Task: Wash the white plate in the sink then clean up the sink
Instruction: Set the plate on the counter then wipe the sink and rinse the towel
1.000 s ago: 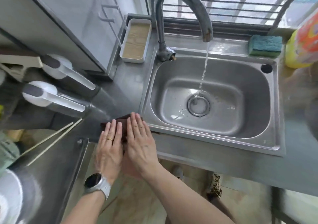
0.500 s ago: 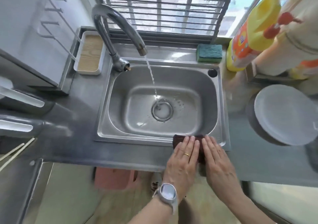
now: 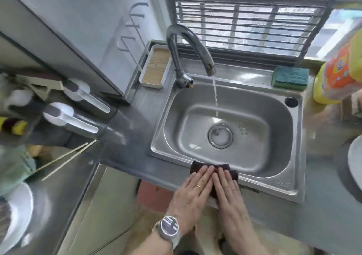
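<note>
Both hands, left hand (image 3: 193, 188) & right hand (image 3: 228, 186), press flat w/ straight fingers on a dark cloth (image 3: 213, 169), probably soft & wet, at the sink (image 3: 293, 137) front rim, lower centre; white plate (image 3: 355, 162), likely slippery, at right edge.

Daylight is coming in through the barred window (image 3: 252, 21), keeping the scene bright. The steel sink (image 3: 290, 184) is giving off soft glare. Wide-angle distortion is bending the edges; the left and right margins are smearing with blur, the yellow bottle (image 3: 337, 78) especially.
</note>
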Tool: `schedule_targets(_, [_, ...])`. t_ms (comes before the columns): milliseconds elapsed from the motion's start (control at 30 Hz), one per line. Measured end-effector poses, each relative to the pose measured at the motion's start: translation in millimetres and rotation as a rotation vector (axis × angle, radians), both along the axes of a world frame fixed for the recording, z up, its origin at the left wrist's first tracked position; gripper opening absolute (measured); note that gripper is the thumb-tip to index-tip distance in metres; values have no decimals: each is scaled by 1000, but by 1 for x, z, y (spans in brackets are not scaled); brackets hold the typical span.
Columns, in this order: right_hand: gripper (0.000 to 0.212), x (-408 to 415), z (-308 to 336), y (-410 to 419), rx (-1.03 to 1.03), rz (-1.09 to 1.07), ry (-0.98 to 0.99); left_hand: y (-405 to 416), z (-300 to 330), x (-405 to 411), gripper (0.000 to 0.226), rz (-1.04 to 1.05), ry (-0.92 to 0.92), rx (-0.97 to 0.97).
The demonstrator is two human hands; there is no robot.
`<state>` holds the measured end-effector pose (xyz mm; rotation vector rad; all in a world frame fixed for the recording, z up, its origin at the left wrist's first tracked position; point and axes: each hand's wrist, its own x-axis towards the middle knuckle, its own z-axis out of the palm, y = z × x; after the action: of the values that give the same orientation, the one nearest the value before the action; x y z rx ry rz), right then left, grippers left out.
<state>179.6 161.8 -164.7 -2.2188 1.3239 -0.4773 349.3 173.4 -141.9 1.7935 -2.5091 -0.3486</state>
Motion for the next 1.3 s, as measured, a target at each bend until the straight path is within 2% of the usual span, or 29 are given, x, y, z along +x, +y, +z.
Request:
schedule_targets(67, [54, 62, 2, -9, 42, 136, -17, 5, 9, 63, 69, 77, -53, -14])
schedule_targets(200, [67, 182, 3, -24, 42, 272, 11, 11, 8, 176, 65, 267, -158, -72])
schedule_targets(267, [68, 230, 7, -30, 92, 317, 29, 10, 6, 216, 77, 419, -144, -22])
schedule_targets(333, [67, 263, 11, -32, 112, 298, 86, 9, 2, 240, 77, 491, -93, 11])
schedule_targets(433, [62, 277, 12, -29, 89, 221, 152, 6, -3, 246, 59, 463, -8, 18])
schedule_targets(567, [63, 275, 5, -49, 52, 183, 193, -28, -4, 243, 56, 440, 97, 43])
schedule_targets(633, [67, 280, 5, -78, 56, 151, 198, -61, -7, 244, 56, 454, 121, 26])
schedule_targets(800, [56, 289, -1, -186, 13, 10, 171, -172, -14, 238, 59, 490, 139, -8])
schedule_targets(933, [62, 286, 3, -239, 50, -16, 156, -224, -20, 231, 58, 529, 94, 4])
schedule_targets(1033, [56, 289, -1, -224, 19, -32, 126, -201, -16, 228, 56, 511, 97, -21])
schedule_targets(1200, [48, 262, -12, -126, -84, 41, 17, -92, -5, 232, 57, 395, 159, -76])
schedule_targets(1233, [43, 266, -12, -103, -9, 15, -21, -71, -4, 238, 57, 347, 136, -24])
schedule_targets(1267, [39, 281, -17, -84, 37, -154, -128, -52, -11, 245, 56, 284, 30, -13])
schedule_targets(1300, [43, 292, -26, -61, 117, -184, -140, -47, -10, 252, 52, 208, -45, 14])
